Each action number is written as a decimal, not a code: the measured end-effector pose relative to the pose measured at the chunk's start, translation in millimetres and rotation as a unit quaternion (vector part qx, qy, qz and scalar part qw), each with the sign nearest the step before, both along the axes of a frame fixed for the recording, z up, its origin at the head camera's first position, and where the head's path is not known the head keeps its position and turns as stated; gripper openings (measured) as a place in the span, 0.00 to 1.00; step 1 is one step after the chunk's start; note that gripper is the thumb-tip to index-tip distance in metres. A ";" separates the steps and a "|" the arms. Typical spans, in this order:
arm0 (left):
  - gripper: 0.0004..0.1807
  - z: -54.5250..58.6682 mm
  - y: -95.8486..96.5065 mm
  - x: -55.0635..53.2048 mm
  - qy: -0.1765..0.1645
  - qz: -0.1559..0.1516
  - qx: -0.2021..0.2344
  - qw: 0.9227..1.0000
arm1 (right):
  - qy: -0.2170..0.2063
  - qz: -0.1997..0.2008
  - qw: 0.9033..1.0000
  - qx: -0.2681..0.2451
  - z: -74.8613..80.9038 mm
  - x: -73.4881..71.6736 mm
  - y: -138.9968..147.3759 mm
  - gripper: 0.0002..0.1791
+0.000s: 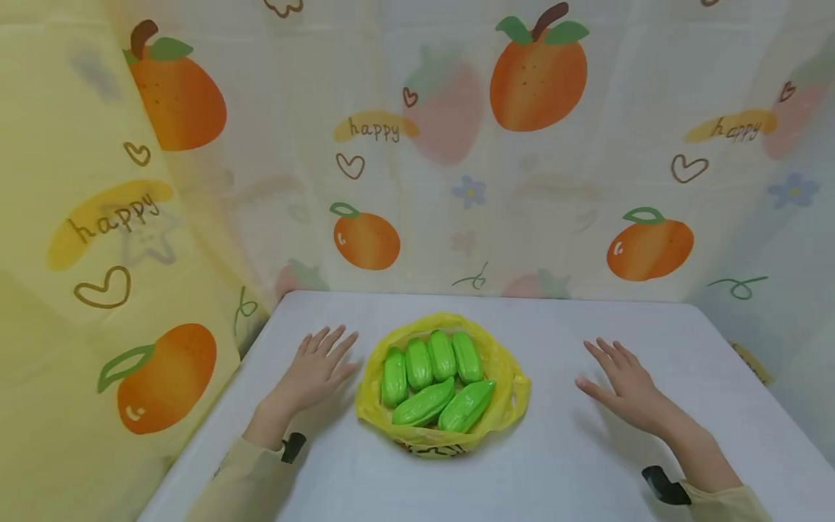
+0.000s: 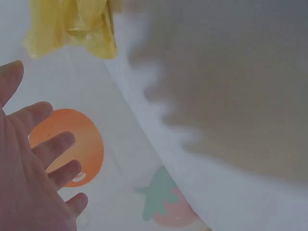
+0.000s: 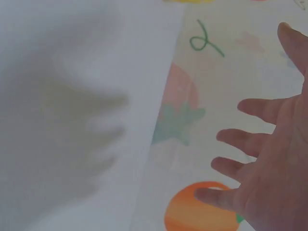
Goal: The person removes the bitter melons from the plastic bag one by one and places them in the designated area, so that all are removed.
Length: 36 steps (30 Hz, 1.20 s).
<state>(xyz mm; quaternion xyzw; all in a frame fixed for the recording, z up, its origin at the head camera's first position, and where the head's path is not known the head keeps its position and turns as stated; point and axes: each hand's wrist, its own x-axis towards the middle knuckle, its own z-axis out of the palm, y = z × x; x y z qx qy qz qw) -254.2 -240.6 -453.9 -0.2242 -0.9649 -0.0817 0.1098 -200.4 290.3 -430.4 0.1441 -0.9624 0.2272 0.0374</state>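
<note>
Several shiny green pieces, shaped like toy vegetables or pods (image 1: 441,357), lie inside a yellow plastic bag (image 1: 512,362) with its mouth spread wide. Four-sided rows are not formed; some stand side by side at the back and two lie slanted in front. To the left of the bag, my left hand (image 1: 316,374) hovers over the table with fingers spread, holding nothing. My right hand (image 1: 628,388) is farther off on the bag's right, its fingers also spread and its grasp empty. In the left wrist view, part of the yellow bag (image 2: 72,26) shows beyond the thumb.
The white table (image 1: 548,471) carries the bag near its middle. Behind it hangs a cloth (image 1: 417,239) printed with oranges and strawberries, and a yellowish cloth side (image 1: 59,377) runs along the left. Both hands cast shadows on the tabletop.
</note>
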 end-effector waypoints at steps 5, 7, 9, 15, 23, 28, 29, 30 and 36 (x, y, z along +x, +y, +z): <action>0.33 0.4 5.7 4.5 -0.005 0.003 0.015 1.000 | -0.013 0.016 0.999 -0.032 6.3 1.3 -15.1 0.41; 0.33 -0.3 7.7 6.1 -0.006 0.000 0.023 1.000 | -0.015 0.018 0.999 -0.042 7.7 1.7 -22.7 0.40; 0.33 -1.8 9.7 7.5 -0.007 -0.004 0.036 0.999 | -0.017 0.014 0.998 -0.051 9.0 2.6 -30.2 0.38; 0.32 -7.1 17.4 13.2 -0.001 -0.010 0.114 0.993 | -0.005 0.016 0.997 -0.077 9.8 2.6 -50.4 0.35; 0.34 -8.3 28.6 22.7 -0.069 0.029 0.208 0.975 | -0.011 0.037 0.988 -0.149 4.4 5.3 -76.4 0.31; 0.33 -9.4 33.9 26.2 -0.077 0.049 0.253 0.963 | -0.019 0.046 0.976 -0.214 -2.7 6.8 -95.8 0.30; 0.33 -10.5 35.0 26.3 -0.080 0.052 0.259 0.961 | -0.022 0.043 0.973 -0.224 -3.6 7.3 -99.2 0.30; 0.33 -11.3 36.2 26.4 -0.084 0.057 0.263 0.959 | -0.027 0.040 0.971 -0.234 -4.3 7.9 -102.5 0.29; 0.33 -13.0 40.5 29.5 -0.099 0.078 0.287 0.950 | -0.087 0.023 0.959 -0.270 -7.8 10.0 -120.5 0.29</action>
